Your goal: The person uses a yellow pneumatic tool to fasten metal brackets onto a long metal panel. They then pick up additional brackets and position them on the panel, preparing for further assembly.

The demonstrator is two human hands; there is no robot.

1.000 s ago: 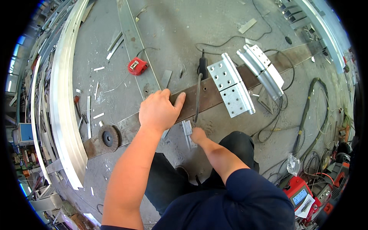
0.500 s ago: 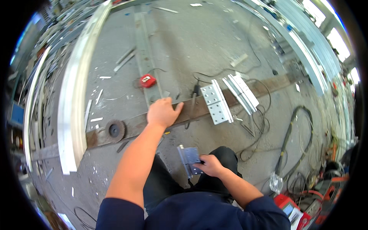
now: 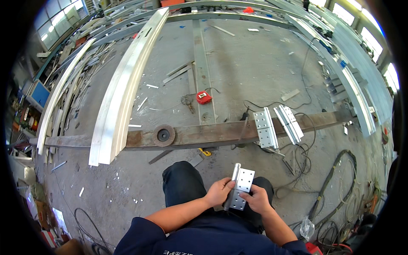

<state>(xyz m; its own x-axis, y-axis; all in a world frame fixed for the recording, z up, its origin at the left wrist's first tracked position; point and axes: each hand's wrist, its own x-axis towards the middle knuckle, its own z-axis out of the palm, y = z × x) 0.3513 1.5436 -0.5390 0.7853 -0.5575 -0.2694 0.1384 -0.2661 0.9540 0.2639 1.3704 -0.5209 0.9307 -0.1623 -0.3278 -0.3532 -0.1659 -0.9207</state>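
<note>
A silver butt hinge (image 3: 245,179) with screw holes in its leaves is held above my lap, its barrel toward the left. My left hand (image 3: 218,193) has its fingers closed around the barrel side. My right hand (image 3: 258,199) pinches the leaf on the other side, thumb on its face. In front of me, a rusty steel beam (image 3: 204,132) bears two similar hinges, one nearer (image 3: 265,127) and one farther right (image 3: 289,123). A round abrasive disc (image 3: 164,135) lies on the beam to the left.
A red tape measure (image 3: 204,97) lies beyond the beam, by a flat metal strip (image 3: 199,51). Long pale metal profiles (image 3: 123,93) cross the beam at left. A small yellow tool (image 3: 205,151) sits below the beam. Looped dark cable (image 3: 340,178) covers floor at right.
My left hand has left the beam and come back to the hinge, joining my right hand on it. The hinge has been turned. The view has tilted up and swung left.
</note>
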